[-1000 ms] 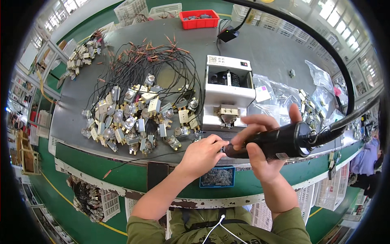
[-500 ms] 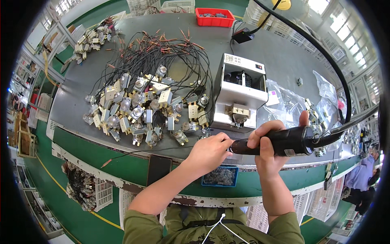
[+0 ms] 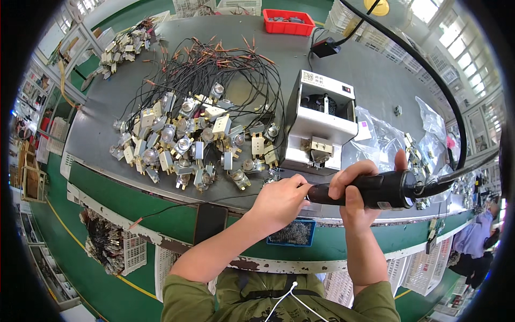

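Note:
My right hand (image 3: pixel 355 199) grips a black electric screwdriver (image 3: pixel 387 190), held level with its nose toward the left. Closed at that nose is my left hand (image 3: pixel 280 200), its fingers pinching a small part that they hide. From this hand a thin black wire (image 3: pixel 185 204) trails left to a reddish-brown tip over the bench's front edge. Just behind the hands stands a white and metal screw feeder (image 3: pixel 320 121). Left of it lies a heap of lamp holders (image 3: pixel 196 142) with glass lenses, pale ceramic blocks and black wires.
A blue tray of screws (image 3: pixel 291 233) and a dark flat slab (image 3: pixel 210 224) sit at the front edge. At the back is a red bin (image 3: pixel 289 22). Clear plastic bags (image 3: pixel 378 134) and more parts lie on the right, below a thick black cable (image 3: pixel 429 70).
Both hands keep their grip at the screwdriver's nose with hardly any movement. The whole view has shifted slightly, so the bench things appear a little farther right.

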Tool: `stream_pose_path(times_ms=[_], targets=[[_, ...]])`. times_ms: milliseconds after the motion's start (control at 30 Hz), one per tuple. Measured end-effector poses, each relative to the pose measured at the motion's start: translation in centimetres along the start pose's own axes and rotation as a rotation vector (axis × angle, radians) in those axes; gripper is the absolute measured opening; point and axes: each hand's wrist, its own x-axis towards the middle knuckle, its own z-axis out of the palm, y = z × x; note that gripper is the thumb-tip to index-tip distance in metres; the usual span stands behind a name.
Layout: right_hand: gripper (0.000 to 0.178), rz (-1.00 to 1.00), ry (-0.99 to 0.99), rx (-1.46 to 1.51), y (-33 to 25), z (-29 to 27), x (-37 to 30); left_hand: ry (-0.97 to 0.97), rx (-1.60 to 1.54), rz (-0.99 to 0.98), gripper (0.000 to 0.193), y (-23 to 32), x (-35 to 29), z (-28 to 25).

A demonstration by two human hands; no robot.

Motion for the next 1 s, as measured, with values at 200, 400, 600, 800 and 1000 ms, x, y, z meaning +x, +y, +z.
stream_pose_path(times_ms=[200, 400, 600, 800, 1000], targets=[[0.098, -0.024, -0.088, 0.022, 0.4, -0.3, 0.0, -0.007, 0.005, -0.019, 0.028, -0.1, -0.2, 0.3], [0.104, -0.024, -0.046, 0.160, 0.9, -0.7, 0.0, -0.012, 0.008, -0.026, 0.028, -0.3, -0.2, 0.6], [0.102, -0.011, -0.186, 0.098, 1.2, -0.4, 1.2, 0.031, -0.045, 0.017, 0.029, -1.2, -0.2, 0.4], [0.097, -0.090, -0.258, -0.293, 0.5, 0.7, 1.0, -0.015, -0.038, 0.005, 0.028, -1.8, 0.0, 0.7], [0.098, -0.035, -0.272, -0.201, 0.7, 0.4, 1.6, -0.060, -0.060, 0.029, 0.029, -2.3, 0.0, 0.3]])
